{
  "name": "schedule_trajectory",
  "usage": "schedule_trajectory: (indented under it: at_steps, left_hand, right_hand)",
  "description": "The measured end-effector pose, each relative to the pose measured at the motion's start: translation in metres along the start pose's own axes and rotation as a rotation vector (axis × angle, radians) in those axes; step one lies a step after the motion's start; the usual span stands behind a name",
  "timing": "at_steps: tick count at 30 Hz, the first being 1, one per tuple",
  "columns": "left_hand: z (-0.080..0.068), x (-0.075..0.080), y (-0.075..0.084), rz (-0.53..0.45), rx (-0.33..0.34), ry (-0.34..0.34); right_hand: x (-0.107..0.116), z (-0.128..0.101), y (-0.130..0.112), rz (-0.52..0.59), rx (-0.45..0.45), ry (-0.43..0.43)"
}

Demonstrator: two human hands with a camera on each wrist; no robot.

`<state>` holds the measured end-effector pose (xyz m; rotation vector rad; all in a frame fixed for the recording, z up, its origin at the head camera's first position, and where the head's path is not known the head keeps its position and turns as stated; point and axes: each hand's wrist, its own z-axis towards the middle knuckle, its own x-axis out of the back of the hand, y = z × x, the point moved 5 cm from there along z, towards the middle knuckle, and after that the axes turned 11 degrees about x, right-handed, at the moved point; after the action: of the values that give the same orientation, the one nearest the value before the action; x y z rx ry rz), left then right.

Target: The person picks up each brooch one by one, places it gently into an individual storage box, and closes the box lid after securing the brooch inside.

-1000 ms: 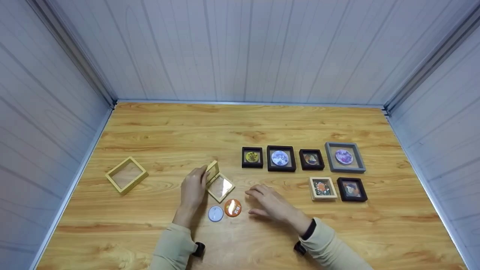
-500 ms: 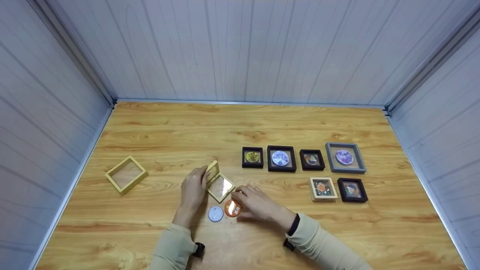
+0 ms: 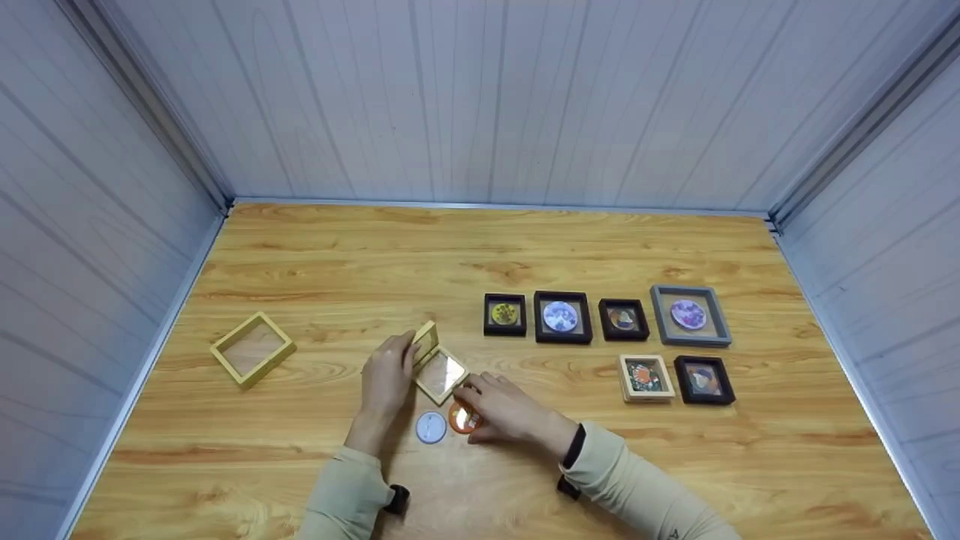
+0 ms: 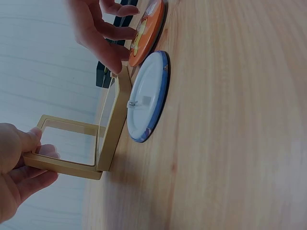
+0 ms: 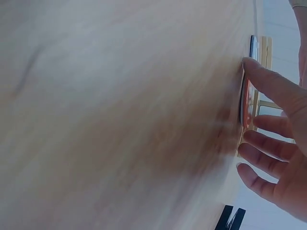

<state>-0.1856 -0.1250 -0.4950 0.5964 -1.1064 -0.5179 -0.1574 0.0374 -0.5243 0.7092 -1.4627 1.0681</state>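
Centre: we see the hinged frame [image 3: 436, 365] open, two badges [image 3: 432, 427] just below it.
Left: a lone frame [image 3: 253, 349].
Right: six filled frames [image 3: 562, 317] in two rows.

Six filled frames [image 3: 560, 316], two empty wooden frames [image 3: 253, 349], two round badges [image 3: 431, 427]

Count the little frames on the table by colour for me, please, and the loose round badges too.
Black frames: 4
Grey frames: 1
Light wooden frames: 3, one held open by the left hand
Loose badges: 2, the orange one under the right hand
Total: 10
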Motion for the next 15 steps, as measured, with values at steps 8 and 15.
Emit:
schedule_trajectory:
  at_steps: [8, 15]
  left_hand:
    - [0.0002, -0.0008, -0.0009, -0.005, 0.008, -0.010]
    - [0.0002, -0.0008, -0.0007, -0.014, 0.016, -0.014]
  right_hand:
    - [-0.0002, 0.0031, -0.0011, -0.006, 0.008, -0.001]
    - [-0.0020, 0.0050, -0.0013, 0.029, 0.032, 0.006]
